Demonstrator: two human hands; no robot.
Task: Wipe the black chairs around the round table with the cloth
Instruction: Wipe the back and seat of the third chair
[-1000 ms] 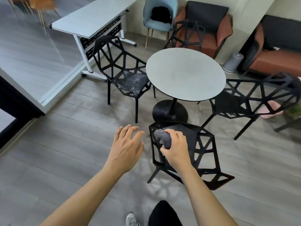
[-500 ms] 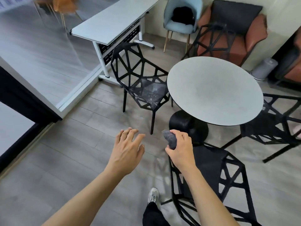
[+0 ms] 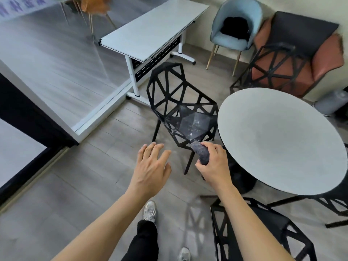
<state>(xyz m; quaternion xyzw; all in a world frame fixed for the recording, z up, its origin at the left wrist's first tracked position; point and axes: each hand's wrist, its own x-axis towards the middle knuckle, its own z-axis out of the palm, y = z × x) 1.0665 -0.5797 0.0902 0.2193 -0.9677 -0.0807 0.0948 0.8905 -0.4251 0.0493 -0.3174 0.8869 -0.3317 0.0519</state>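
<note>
A black lattice chair stands left of the round grey table, its seat facing me. My right hand grips a bunched grey cloth in the air just in front of that chair's near seat edge. My left hand hovers open over the floor to the left, fingers spread, holding nothing. A second black chair is at the lower right beside my right forearm. A third black chair stands behind the table, and part of another shows at the right edge.
A white rectangular desk stands behind the left chair. A light blue armchair and a brown sofa line the back wall. A glass partition runs along the left. My feet are on the grey wood floor.
I have walked left around the table. The chair I was at has dropped to the lower right, and the left chair is now directly ahead. My right hand still holds the cloth.
</note>
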